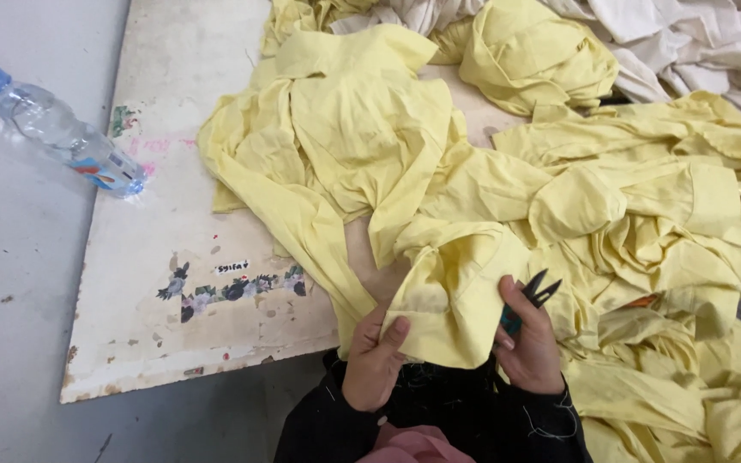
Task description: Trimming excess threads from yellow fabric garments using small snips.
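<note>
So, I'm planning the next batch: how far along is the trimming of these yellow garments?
Nothing visibly finished. In hand: the left hand holds one yellow garment, the right hand small snips. Left: the crumpled yellow pile covering the board.

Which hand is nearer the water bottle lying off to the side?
Left. The left hand grips the yellow cloth on the side toward the water bottle; the right hand, holding small scissors, sits farther away.

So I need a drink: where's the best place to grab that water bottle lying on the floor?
Grip the plastic bottle round its clear middle, coming from above. It lies on its side on the grey floor, blue cap pointing away from the board, so the round body is open.
</note>
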